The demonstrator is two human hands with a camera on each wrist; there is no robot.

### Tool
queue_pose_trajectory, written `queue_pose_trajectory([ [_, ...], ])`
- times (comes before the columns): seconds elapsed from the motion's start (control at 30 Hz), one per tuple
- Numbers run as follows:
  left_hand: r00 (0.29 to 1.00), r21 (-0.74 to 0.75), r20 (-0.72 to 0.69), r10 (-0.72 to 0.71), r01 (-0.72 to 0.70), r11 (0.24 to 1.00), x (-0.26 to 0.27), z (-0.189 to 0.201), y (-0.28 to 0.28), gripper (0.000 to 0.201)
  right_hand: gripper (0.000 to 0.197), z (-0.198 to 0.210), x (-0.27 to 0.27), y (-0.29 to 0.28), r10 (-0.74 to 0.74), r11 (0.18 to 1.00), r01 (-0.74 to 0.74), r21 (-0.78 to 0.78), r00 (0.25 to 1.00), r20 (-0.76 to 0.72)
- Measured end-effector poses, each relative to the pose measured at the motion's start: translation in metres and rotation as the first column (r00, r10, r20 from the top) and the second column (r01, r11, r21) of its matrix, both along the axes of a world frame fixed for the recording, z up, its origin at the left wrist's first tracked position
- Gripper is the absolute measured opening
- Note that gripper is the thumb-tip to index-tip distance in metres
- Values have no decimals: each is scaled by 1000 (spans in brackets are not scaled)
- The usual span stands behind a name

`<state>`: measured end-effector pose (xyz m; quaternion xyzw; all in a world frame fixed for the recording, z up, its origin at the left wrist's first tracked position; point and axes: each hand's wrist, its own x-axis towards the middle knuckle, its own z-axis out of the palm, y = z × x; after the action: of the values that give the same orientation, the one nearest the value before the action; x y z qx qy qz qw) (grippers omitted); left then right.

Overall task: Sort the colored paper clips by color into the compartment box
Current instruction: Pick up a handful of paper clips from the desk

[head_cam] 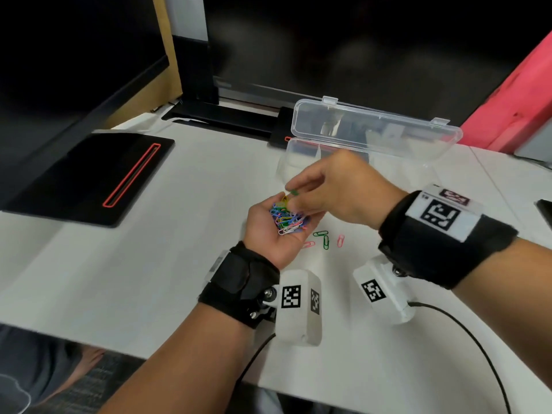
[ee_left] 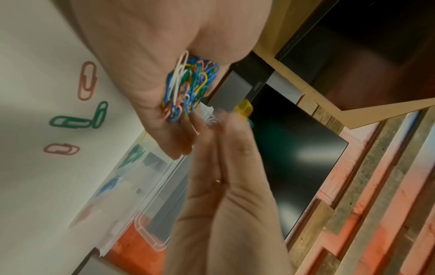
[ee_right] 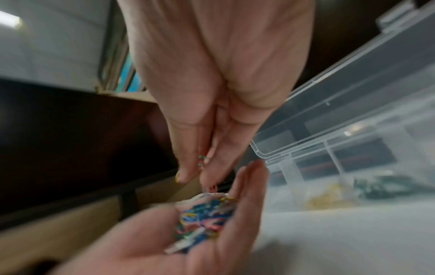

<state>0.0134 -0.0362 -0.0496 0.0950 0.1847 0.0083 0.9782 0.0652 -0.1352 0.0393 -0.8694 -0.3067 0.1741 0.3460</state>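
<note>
My left hand (head_cam: 264, 225) lies palm up over the white table and carries a heap of mixed coloured paper clips (head_cam: 286, 218), also seen in the wrist views (ee_left: 190, 87) (ee_right: 204, 221). Just above the heap, my right hand (head_cam: 298, 195) pinches a green clip (head_cam: 294, 192) between thumb and forefinger. Behind both hands stands the clear compartment box (head_cam: 288, 162) with its lid (head_cam: 373, 127) open. Its compartments hold yellow clips (ee_right: 329, 197) and dark green clips (ee_right: 388, 186). Two green clips (head_cam: 324, 239) and two pink clips (head_cam: 340, 240) lie loose on the table below my hands.
A black pad with a red-outlined slot (head_cam: 95, 174) lies at the left. Monitor bases (head_cam: 227, 115) stand behind the box, a red panel (head_cam: 522, 94) at the far right. A black cable (head_cam: 478, 339) runs along the table's near right, and a dark device edge (head_cam: 545, 210) shows at the right border.
</note>
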Motion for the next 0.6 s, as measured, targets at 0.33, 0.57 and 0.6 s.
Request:
queue_pose_trajectory([
  [0.33,1000,-26,2,21,-21,999,0,2,10,37,83,-22,17,-55,225,855,-146,-498,969,102],
  [0.57,999,-24,28,-21,22,999,-2,2,11,37,83,-31,22,-45,206,851,-97,-516,965,159],
  [0.6,999,-30,31,-20,21,999,-2,2,11,37,80,-31,22,-43,203,843,-85,-531,965,167],
])
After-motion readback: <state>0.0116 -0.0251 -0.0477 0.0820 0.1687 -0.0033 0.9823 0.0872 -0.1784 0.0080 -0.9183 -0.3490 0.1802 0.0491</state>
